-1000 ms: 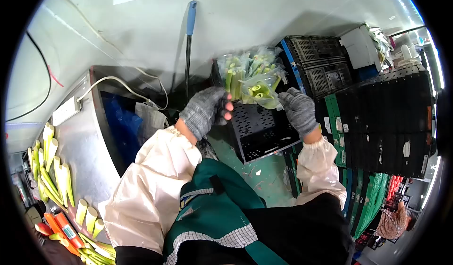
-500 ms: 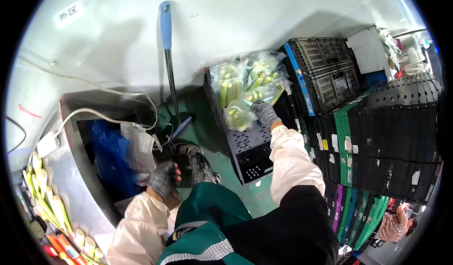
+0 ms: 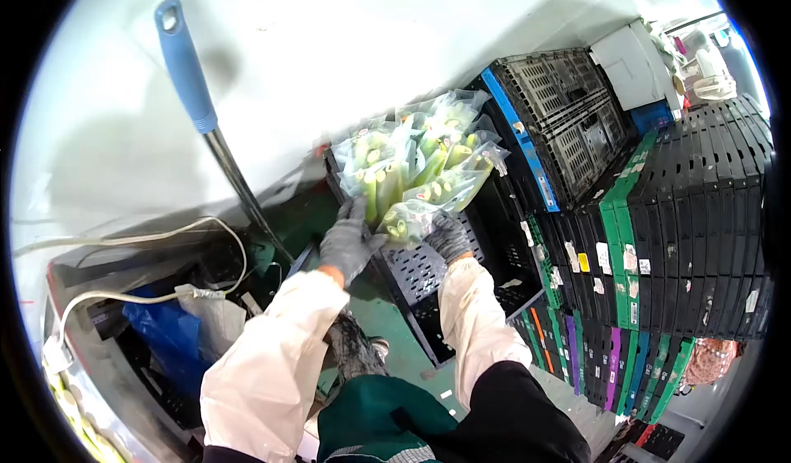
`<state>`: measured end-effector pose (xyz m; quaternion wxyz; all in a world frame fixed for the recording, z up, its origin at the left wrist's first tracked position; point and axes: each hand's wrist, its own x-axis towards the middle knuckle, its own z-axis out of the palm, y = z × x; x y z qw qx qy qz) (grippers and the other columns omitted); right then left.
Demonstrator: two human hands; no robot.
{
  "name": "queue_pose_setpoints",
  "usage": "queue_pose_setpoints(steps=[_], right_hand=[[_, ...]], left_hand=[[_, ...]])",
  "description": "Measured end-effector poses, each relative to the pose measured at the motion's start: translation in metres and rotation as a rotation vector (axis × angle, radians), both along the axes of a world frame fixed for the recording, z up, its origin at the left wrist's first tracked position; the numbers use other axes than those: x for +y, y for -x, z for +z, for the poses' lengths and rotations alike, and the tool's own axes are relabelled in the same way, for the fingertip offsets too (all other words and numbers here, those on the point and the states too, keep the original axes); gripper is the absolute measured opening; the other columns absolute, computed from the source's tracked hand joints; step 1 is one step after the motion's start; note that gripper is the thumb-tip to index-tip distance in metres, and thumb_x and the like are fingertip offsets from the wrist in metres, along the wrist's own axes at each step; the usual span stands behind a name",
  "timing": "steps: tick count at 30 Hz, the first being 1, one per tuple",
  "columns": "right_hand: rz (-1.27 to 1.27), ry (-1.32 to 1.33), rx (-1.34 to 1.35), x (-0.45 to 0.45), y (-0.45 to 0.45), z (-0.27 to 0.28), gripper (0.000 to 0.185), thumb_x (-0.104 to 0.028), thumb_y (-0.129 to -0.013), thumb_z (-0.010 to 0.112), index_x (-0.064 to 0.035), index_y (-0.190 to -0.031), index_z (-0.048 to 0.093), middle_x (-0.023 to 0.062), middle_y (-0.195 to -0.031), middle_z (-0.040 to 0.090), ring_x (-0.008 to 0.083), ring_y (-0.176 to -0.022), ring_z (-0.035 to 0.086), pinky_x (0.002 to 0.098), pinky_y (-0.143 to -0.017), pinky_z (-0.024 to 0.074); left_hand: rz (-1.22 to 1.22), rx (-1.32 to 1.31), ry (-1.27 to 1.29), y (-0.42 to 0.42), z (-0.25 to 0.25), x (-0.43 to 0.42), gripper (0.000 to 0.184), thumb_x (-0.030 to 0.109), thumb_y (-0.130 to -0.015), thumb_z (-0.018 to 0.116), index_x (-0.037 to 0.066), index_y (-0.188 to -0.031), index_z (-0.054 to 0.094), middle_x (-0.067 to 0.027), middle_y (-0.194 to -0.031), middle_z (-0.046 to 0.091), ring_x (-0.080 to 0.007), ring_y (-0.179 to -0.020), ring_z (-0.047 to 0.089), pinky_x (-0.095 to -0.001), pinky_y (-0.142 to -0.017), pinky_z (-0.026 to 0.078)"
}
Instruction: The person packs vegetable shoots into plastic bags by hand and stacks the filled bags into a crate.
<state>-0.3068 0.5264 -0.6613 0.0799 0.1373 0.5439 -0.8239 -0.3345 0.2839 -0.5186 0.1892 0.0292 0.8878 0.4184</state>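
Clear plastic bags of cut green stalks (image 3: 437,154) lie piled in the upper part of a black perforated crate (image 3: 416,273). My right hand (image 3: 449,236), in a grey glove, is closed at the near edge of the lowest bag (image 3: 405,222); what its fingers pinch is hard to make out. At the crate's left edge, my left hand (image 3: 350,236), gloved too, has its fingers spread beside that bag and the bag of stalks above it.
A blue-handled pole (image 3: 188,72) leans on the wall at left. Stacked black and green crates (image 3: 684,240) stand at right, with a blue-edged crate (image 3: 568,125) behind. A metal bench (image 3: 107,397) with a cable is at lower left.
My left hand has moved up from beside my leg to the crate's left edge. My right hand remains at the lowest bag. The view has shifted, bringing the crate nearer.
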Motion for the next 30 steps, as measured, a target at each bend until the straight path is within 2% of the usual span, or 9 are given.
queue_pose_setpoints(steps=[1,5,10,14,15,19,25,26,30], right_hand=[[-0.050,0.407,-0.101,0.002,-0.005,0.005,0.033,-0.015,-0.076,0.056,-0.0015,-0.105,0.049,0.0103,-0.103,0.054,0.0217,-0.096,0.051,0.0332,-0.085,0.0408],[-0.051,0.600,-0.189,0.002,-0.001,0.013,0.034,-0.014,-0.077,0.054,-0.0006,-0.107,0.047,0.0105,-0.103,0.054,0.0212,-0.096,0.051,0.0341,-0.086,0.0400],[-0.490,0.365,-0.093,-0.002,-0.047,0.005,0.037,-0.030,-0.085,0.046,-0.0048,-0.113,0.046,0.0096,-0.113,0.051,0.0253,-0.100,0.049,0.0341,-0.086,0.0390],[-0.676,0.182,-0.986,-0.036,-0.062,-0.042,0.073,-0.057,-0.072,0.050,-0.0105,-0.126,0.033,0.0083,-0.127,0.038,0.0283,-0.113,0.037,0.0376,-0.096,0.0283],[-0.656,0.292,-0.983,-0.073,-0.037,-0.002,0.081,-0.063,-0.069,0.050,-0.0109,-0.128,0.031,0.0096,-0.129,0.036,0.0287,-0.115,0.035,0.0397,-0.098,0.0267],[-0.683,1.013,-0.733,-0.103,-0.011,-0.073,0.082,-0.070,-0.070,0.037,-0.0110,-0.127,0.032,0.0131,-0.128,0.037,0.0314,-0.116,0.034,0.0465,-0.099,0.0245],[-0.680,0.934,-0.750,-0.108,-0.014,-0.057,0.067,-0.060,-0.081,0.028,-0.0053,-0.117,0.041,0.0145,-0.111,0.049,0.0318,-0.097,0.048,0.0422,-0.083,0.0411],[-0.410,1.179,-0.443,-0.100,-0.021,-0.086,0.061,-0.056,-0.081,0.031,-0.0064,-0.114,0.044,0.0125,-0.109,0.050,0.0308,-0.096,0.049,0.0412,-0.082,0.0419],[-0.407,0.491,-0.804,-0.089,-0.025,-0.034,0.043,-0.044,-0.082,0.038,-0.0113,-0.106,0.050,0.0067,-0.105,0.053,0.0266,-0.097,0.049,0.0398,-0.082,0.0402]], left_hand=[[-0.120,0.000,0.017,0.011,-0.020,0.007,0.069,0.021,-0.066,0.067,0.008,-0.124,0.033,-0.0228,-0.112,0.047,-0.0351,-0.100,0.048,-0.0376,-0.085,0.039],[-0.323,0.135,0.109,0.016,-0.064,0.038,0.048,0.021,-0.070,0.058,0.004,-0.113,0.044,-0.0231,-0.094,0.054,-0.0376,-0.087,0.053,-0.0412,-0.076,0.042],[-0.273,0.119,0.140,0.011,-0.089,0.039,0.023,0.009,-0.072,0.050,0.005,-0.095,0.054,-0.0188,-0.083,0.058,-0.0346,-0.079,0.056,-0.0400,-0.071,0.044],[-0.256,0.208,0.057,0.013,-0.074,0.037,0.019,0.011,-0.073,0.050,0.005,-0.090,0.056,-0.0180,-0.081,0.057,-0.0350,-0.076,0.055,-0.0413,-0.069,0.044],[-0.289,0.141,0.111,0.012,-0.073,0.035,0.019,0.012,-0.073,0.050,0.005,-0.090,0.056,-0.0180,-0.082,0.057,-0.0350,-0.076,0.055,-0.0413,-0.069,0.044],[-0.141,0.267,0.049,0.014,-0.085,0.022,0.020,0.014,-0.076,0.050,0.002,-0.090,0.056,-0.0185,-0.083,0.057,-0.0355,-0.079,0.054,-0.0417,-0.071,0.043],[0.048,0.218,-0.020,-0.012,-0.060,0.025,0.034,0.010,-0.075,0.056,-0.001,-0.106,0.049,-0.0196,-0.096,0.055,-0.0344,-0.085,0.053,-0.0361,-0.077,0.043],[0.103,0.185,-0.075,-0.018,-0.052,0.025,0.034,0.009,-0.074,0.056,-0.001,-0.106,0.049,-0.0185,-0.093,0.055,-0.0329,-0.083,0.053,-0.0350,-0.075,0.044],[0.141,0.258,-0.176,-0.059,-0.025,0.013,0.032,0.012,-0.074,0.059,0.003,-0.103,0.051,-0.0157,-0.084,0.056,-0.0295,-0.073,0.055,-0.0361,-0.066,0.044]])
